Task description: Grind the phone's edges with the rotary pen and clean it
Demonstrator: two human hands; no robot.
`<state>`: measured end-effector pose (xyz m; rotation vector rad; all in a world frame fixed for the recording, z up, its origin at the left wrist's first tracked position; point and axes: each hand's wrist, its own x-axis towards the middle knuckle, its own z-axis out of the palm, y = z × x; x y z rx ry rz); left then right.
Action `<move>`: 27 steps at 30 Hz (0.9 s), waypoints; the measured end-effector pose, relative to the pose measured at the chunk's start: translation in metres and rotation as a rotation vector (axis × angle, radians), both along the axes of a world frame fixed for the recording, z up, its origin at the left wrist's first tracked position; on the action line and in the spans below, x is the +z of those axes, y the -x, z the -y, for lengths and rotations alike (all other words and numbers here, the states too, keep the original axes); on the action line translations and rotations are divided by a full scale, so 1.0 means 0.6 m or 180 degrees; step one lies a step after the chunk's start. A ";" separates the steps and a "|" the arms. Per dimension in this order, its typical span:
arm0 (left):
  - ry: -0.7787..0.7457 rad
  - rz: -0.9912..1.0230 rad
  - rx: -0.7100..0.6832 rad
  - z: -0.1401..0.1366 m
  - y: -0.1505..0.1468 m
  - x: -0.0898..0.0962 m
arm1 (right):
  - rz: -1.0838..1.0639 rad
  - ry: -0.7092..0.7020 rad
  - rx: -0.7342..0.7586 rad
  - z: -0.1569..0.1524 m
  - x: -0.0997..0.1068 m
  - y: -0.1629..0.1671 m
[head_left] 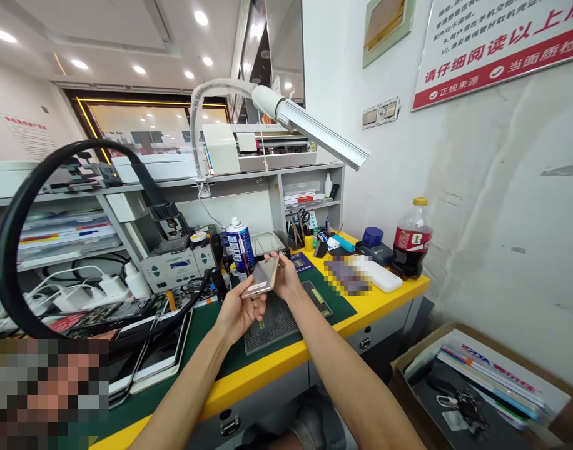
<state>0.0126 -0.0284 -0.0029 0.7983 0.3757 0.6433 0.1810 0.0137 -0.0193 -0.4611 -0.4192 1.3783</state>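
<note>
A rose-gold phone (261, 277) is held above the workbench, its back facing up. My left hand (237, 312) grips its near lower end from below. My right hand (284, 277) holds its far right edge, fingers curled around the top corner. Under both hands lies a dark grid work mat (277, 322) on the green bench cover (206, 337). A blue and white spray can (240, 247) stands just behind the phone.
A desk lamp (314, 131) on a gooseneck hangs over the bench. A thick black hose (14, 250) loops at left beside a soldering station (174, 265). A cola bottle (412, 240) stands at right near the wall. An open cardboard box (483, 387) with booklets sits at lower right.
</note>
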 end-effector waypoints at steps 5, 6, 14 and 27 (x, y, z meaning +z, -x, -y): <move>0.0043 0.0025 0.0176 0.006 -0.010 0.009 | 0.0180 0.0158 0.0090 0.008 0.007 0.004; 0.0061 0.0043 0.0166 0.009 -0.014 0.011 | 0.0226 0.0191 0.0114 0.008 0.008 0.004; 0.0206 0.0112 -0.0033 0.023 -0.021 0.021 | 0.0368 0.0316 0.0033 0.001 0.009 0.008; -0.0167 -0.0099 -0.0121 0.031 -0.024 0.016 | 0.0973 0.0866 0.0433 0.010 -0.010 0.004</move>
